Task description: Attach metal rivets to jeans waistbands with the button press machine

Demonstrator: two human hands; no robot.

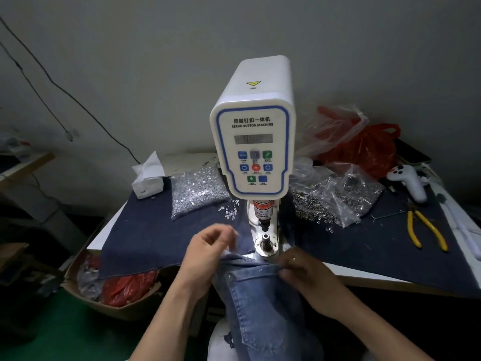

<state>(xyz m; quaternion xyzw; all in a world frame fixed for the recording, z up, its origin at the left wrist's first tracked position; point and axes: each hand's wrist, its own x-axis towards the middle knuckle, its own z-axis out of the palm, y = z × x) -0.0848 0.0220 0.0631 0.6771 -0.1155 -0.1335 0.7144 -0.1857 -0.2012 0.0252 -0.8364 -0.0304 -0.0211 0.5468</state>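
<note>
A white servo button machine (253,142) stands mid-table, its round lower die (266,243) just beyond the jeans. The blue jeans (257,298) hang off the table's front edge, with the waistband (251,259) lying just in front of the die. A rivet shows on the denim at the left (230,276). My left hand (208,252) hovers blurred over the waistband's left end with its fingers loosely curled; whether it pinches something small is unclear. My right hand (304,272) grips the waistband's right end.
Dark cloth (145,238) covers the table. A bag of silver rivets (195,191) lies left of the machine, more bagged rivets (335,201) lie right. Yellow pliers (426,230), a white controller (410,181), red bags (364,147) and a tissue pack (148,178) are around.
</note>
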